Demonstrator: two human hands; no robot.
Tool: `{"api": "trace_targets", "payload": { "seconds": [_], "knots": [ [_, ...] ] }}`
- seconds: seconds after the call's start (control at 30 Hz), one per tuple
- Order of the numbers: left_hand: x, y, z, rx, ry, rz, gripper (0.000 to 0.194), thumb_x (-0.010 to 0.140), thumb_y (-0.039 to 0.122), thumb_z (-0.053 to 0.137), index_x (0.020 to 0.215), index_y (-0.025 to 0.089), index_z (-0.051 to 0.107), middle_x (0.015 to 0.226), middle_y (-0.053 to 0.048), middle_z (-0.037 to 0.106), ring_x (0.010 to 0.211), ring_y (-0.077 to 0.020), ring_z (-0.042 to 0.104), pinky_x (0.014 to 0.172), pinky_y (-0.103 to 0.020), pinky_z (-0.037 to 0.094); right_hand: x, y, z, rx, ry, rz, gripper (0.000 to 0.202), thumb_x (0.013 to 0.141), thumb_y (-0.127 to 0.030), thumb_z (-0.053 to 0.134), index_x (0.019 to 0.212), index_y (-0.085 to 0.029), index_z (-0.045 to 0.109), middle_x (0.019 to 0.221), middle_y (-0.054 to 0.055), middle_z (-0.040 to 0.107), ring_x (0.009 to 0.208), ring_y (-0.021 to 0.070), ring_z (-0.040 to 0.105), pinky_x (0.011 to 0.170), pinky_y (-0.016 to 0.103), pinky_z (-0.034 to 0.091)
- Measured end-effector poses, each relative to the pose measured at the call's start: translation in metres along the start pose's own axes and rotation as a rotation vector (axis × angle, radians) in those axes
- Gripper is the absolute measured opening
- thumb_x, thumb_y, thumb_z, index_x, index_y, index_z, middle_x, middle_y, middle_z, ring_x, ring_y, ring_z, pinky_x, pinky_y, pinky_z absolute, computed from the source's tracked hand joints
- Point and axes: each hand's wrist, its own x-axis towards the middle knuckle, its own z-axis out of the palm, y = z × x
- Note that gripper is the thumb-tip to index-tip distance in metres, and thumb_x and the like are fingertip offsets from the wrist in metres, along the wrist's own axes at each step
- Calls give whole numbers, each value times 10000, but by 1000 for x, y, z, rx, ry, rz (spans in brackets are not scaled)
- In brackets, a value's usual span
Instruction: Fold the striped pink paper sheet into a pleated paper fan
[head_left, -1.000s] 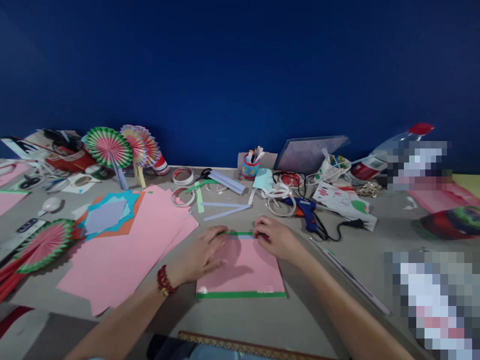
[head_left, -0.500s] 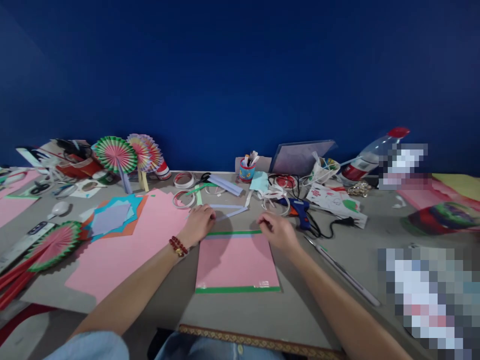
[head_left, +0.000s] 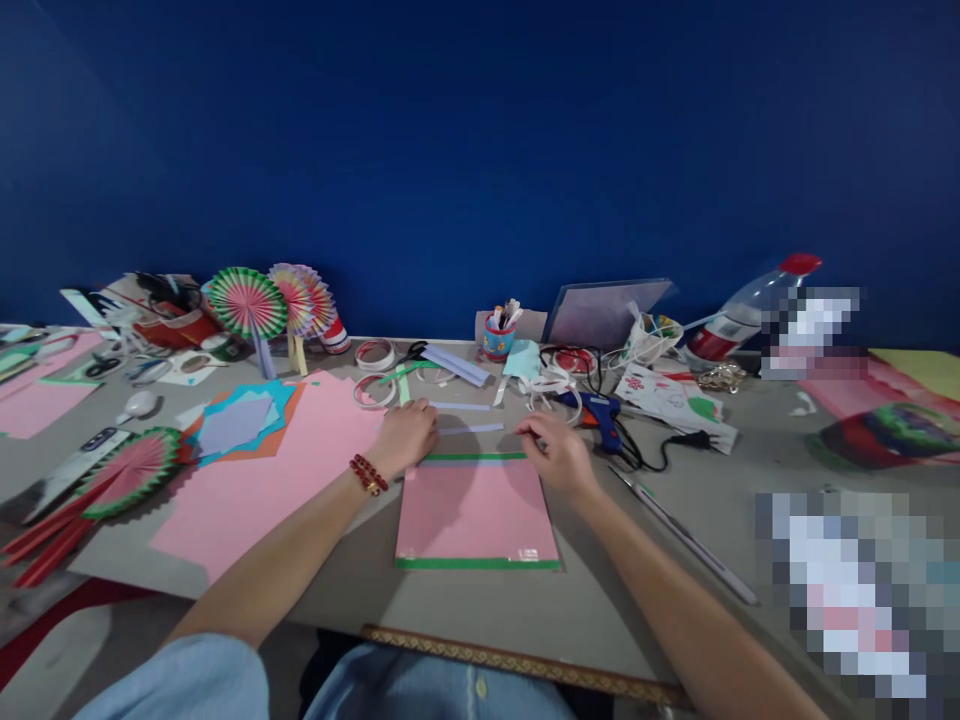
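A pink paper sheet point(head_left: 474, 510) with green strips along its top and bottom edges lies in front of me. A lilac band runs just under the top green strip. My left hand point(head_left: 409, 435), fingers drawn together, is at the sheet's upper left corner. From its fingertips a thin lilac paper strip point(head_left: 472, 429) extends to the right. Another lilac strip point(head_left: 469, 407) lies just behind. Over the upper right corner, my right hand point(head_left: 556, 452) has thumb and forefinger pinched, a little apart from the strip's end. Whatever is between those fingertips is too small to make out.
Pink sheets point(head_left: 247, 500) and paper fans point(head_left: 247, 303) are on the left. Tape rolls point(head_left: 373, 390) and a pen cup point(head_left: 499, 337) stand behind. At right lie a blue glue gun point(head_left: 602, 420), its cord, a craft knife point(head_left: 690, 540) and a tilted bottle point(head_left: 739, 310).
The nearer lilac strip has swung from a slant to nearly level, apart from the farther one. Both hands stay close to the pink sheet's top corners. The view has shifted slightly.
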Motion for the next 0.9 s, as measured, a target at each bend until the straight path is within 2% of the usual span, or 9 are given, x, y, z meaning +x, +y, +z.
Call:
{"api": "trace_targets", "payload": {
  "seconds": [0.13, 0.27, 0.7, 0.8, 0.9],
  "knots": [
    [4, 4, 2, -15, 1, 3, 183, 914, 289, 610, 1029, 153, 653, 1118, -140, 634, 1079, -299, 595, 887, -394, 474, 0, 1, 2, 2, -13, -28, 197, 800, -81, 480, 821, -219, 619, 863, 50, 675, 816, 214, 635, 739, 308, 472],
    [8, 3, 2, -56, -20, 42, 74, 890, 197, 604, 918, 177, 669, 1029, -94, 653, 1026, -254, 617, 884, -353, 471, 0, 1, 3, 2, -30, -31, 208, 795, -81, 478, 819, -222, 629, 868, 52, 679, 829, 216, 638, 741, 308, 480],
    [8, 7, 5, -16, 10, 119, 127, 894, 115, 525, 905, 171, 639, 953, -91, 683, 962, -249, 642, 904, -378, 458, 0, -3, 4, -43, -45, -88, 235, 820, -85, 472, 869, -229, 651, 890, 57, 695, 875, 219, 650, 801, 339, 512],
    [3, 17, 0, 16, 43, 175, 153, 935, 110, 484, 933, 169, 625, 955, -106, 684, 989, -261, 633, 1011, -443, 406, 2, -12, 0, -80, -8, -176, 264, 888, -122, 468, 1018, -230, 671, 1010, 82, 712, 996, 243, 646, 901, 402, 506],
    [-10, 32, -9, 30, 65, 275, 170, 962, 106, 459, 979, 181, 611, 973, -98, 672, 1031, -250, 608, 1098, -447, 343, 3, -28, -4, -125, -83, -269, 353, 939, -190, 514, 1278, -230, 601, 1274, 114, 659, 1192, 271, 578, 1043, 476, 427]
  ]
}}
